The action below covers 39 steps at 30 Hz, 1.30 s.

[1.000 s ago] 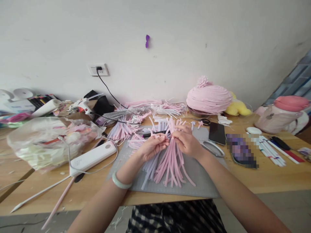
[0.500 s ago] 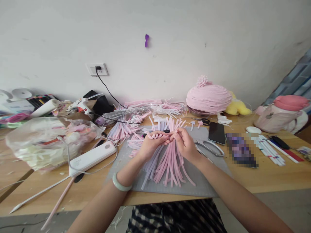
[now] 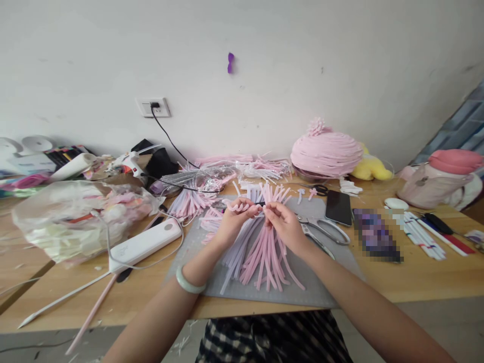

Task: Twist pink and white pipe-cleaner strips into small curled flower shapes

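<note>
Pink foam strip (image 3: 242, 205), curled and wavy, is held just above the far part of the grey cutting mat (image 3: 321, 290), pinched at both ends. Left hand (image 3: 234, 224) grips its left part, fingers curled narrow around it; right hand (image 3: 284, 224) pinches the right end between thumb and fingertips, other fingers loosely bent. Both hands are nearly touching at the fingertips. Under them a fan of loose pink strips (image 3: 266, 257) lies on the mat, with some pale lilac strips (image 3: 234, 257) on its left side. Silver scissors (image 3: 325, 231) lie on the mat just right of the right hand; a black phone (image 3: 338, 206) sits beyond them. White power bank (image 3: 145, 244) with a cable lies left of the mat on the wooden table (image 3: 416, 277). Clear plastic bag (image 3: 75, 222) of mixed material sits farther left. A glue gun (image 3: 130, 164) is at the back left, near the wall. Pink layered dome (image 3: 325, 154) stands at the back right, with a yellow plush (image 3: 372, 169) beside it. A jade-coloured bangle (image 3: 188, 285) is on the left wrist.
</note>
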Each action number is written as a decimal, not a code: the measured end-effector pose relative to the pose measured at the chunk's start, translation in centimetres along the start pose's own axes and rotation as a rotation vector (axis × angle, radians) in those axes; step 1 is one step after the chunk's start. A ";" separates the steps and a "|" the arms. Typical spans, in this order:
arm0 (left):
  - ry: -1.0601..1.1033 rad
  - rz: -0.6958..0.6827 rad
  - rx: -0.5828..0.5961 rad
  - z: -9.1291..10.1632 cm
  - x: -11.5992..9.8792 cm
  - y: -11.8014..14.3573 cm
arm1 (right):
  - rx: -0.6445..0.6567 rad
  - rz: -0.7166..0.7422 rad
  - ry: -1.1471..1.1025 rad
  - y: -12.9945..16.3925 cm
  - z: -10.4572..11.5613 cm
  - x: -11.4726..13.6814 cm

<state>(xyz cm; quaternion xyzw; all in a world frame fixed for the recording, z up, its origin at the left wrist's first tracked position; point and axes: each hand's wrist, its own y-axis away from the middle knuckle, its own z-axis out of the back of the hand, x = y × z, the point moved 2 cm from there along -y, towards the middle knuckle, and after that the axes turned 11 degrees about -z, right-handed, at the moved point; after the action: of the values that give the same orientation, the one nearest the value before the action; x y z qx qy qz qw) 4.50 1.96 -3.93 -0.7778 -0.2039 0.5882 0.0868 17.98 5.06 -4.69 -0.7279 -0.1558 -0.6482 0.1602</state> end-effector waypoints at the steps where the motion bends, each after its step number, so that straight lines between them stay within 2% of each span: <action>1: 0.030 0.015 -0.010 -0.1 0.1 0.0 | -0.017 0.061 0.089 0.0 0.2 0.0; 6: 0.058 0.071 -0.026 -0.3 0.3 0.3 | -0.066 0.244 0.381 -0.1 0.7 0.0; 12: 0.062 0.088 0.000 -0.6 0.2 0.5 | -0.075 0.367 0.580 0.0 0.9 0.4; 18: 0.082 0.131 -0.032 -0.5 0.0 0.4 | -0.062 0.341 0.579 0.2 0.9 1.2; 30: 0.013 0.085 -0.101 -0.3 1.3 0.5 | -0.043 0.358 0.731 0.0 0.9 1.2; 39: 0.106 0.060 -0.127 -0.4 1.3 0.7 | -0.077 0.345 0.710 0.0 1.2 1.7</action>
<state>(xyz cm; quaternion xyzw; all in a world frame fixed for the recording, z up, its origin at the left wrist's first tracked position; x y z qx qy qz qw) 5.29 1.88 -5.25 -0.8176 -0.2124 0.5343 0.0303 19.24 5.66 -3.17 -0.4795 0.0583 -0.8285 0.2833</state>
